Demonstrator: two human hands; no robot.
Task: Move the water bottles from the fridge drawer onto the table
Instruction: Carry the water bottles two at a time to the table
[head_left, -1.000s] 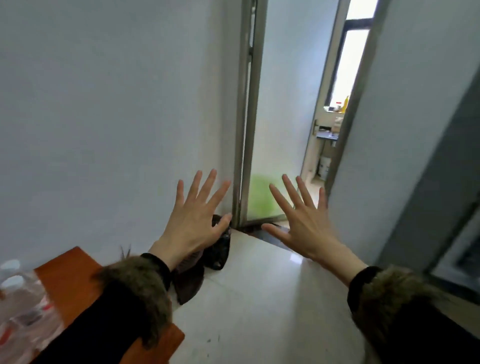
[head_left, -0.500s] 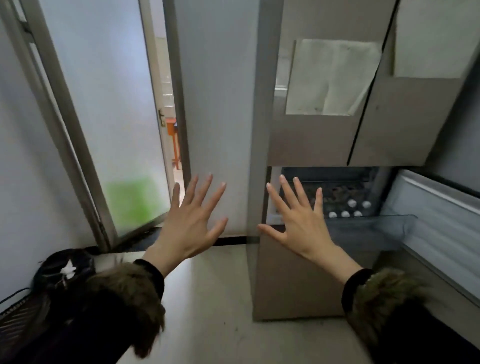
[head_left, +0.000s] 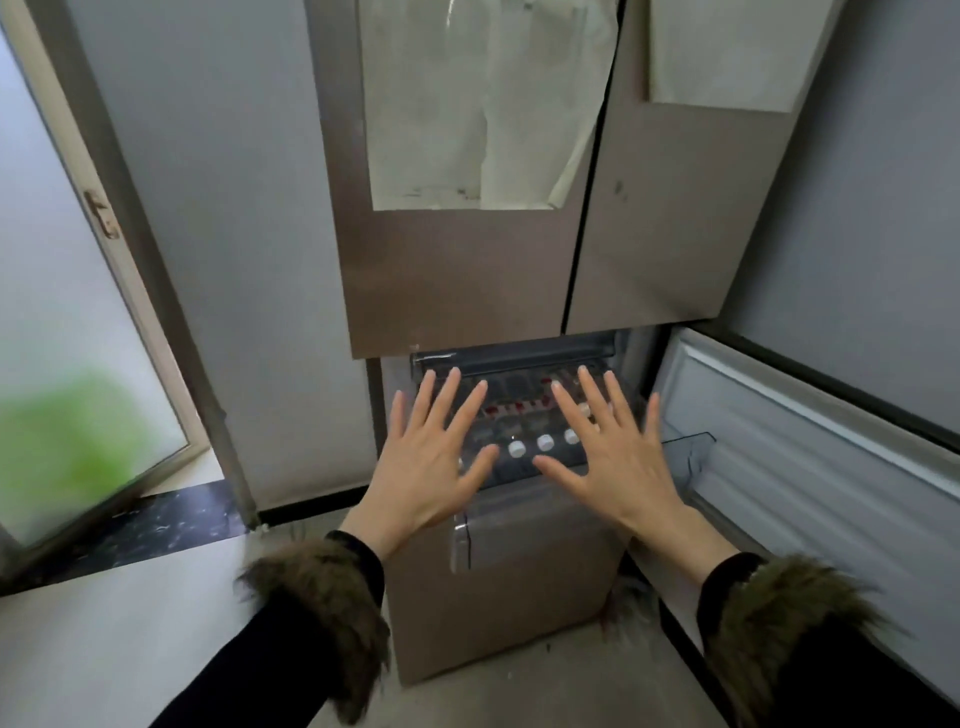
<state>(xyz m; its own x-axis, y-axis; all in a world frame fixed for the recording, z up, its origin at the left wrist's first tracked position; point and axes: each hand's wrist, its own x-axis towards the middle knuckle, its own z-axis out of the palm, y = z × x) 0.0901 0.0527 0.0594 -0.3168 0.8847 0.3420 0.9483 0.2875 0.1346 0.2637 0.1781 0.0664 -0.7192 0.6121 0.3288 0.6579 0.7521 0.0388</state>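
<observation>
Step in hand: the reach into the fridge drawer (head_left: 524, 470); no bottle is gripped, so this looks like the start of a pick.
Left hand (head_left: 423, 470): empty, fingers straight and spread, palm down, hovering over the left part of the drawer.
Right hand (head_left: 621, 462): empty too, fingers splayed, over the right part of the drawer.
Water bottles (head_left: 545, 442): standing in the open drawer below the two upper fridge doors (head_left: 467, 270), packed in rows; three white caps show between the hands, red labels behind them.
Axis: long axis upright, caps pointing up toward the camera, so mostly tops are seen.
Count: cannot tell, since the hands cover part of the rows.
Next move, as I judge it: lower a hand, curl its fingers round a neck or shoulder near the front row, and lift straight up to clear the neighbours.
Bench: not in view; a turn away from the fridge is likely needed.
</observation>
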